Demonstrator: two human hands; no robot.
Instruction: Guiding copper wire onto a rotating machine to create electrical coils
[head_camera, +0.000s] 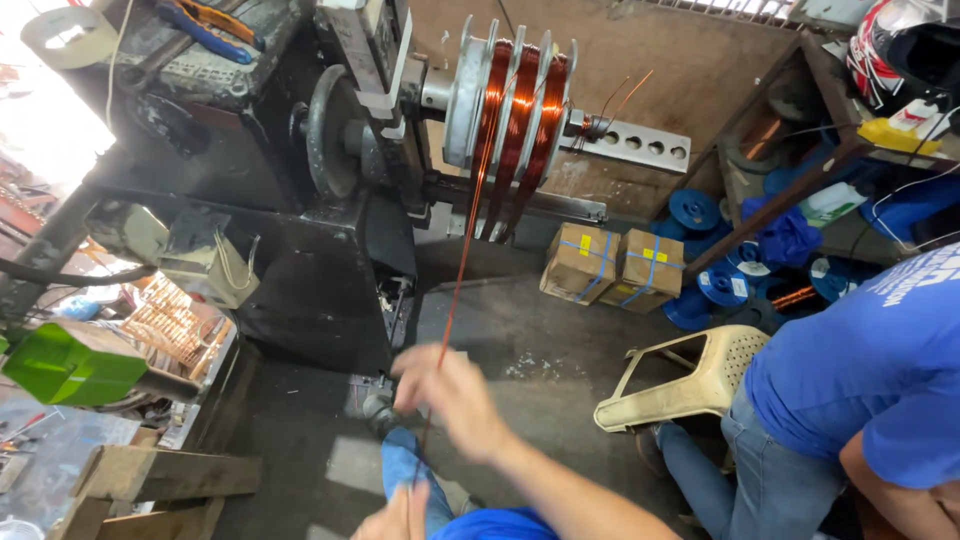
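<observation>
A bundle of thin copper wire (462, 260) runs down from a winding former (510, 110), which carries three copper coils between metal discs on a black winding machine (330, 200). My right hand (452, 395), blurred by motion, is closed around the wire below the machine. My left hand (395, 517) sits at the bottom edge, partly cut off, with the wire running into its fingers. My knee in blue jeans (405, 465) lies between the two hands.
Another person in a blue shirt and jeans (860, 380) crouches at the right. A cream plastic stool (690, 375) lies tipped beside them. Two strapped cardboard boxes (612, 265), blue spools (700, 212), a helmet (900, 45), a green box (70, 365) and wooden planks (160, 475) surround the floor.
</observation>
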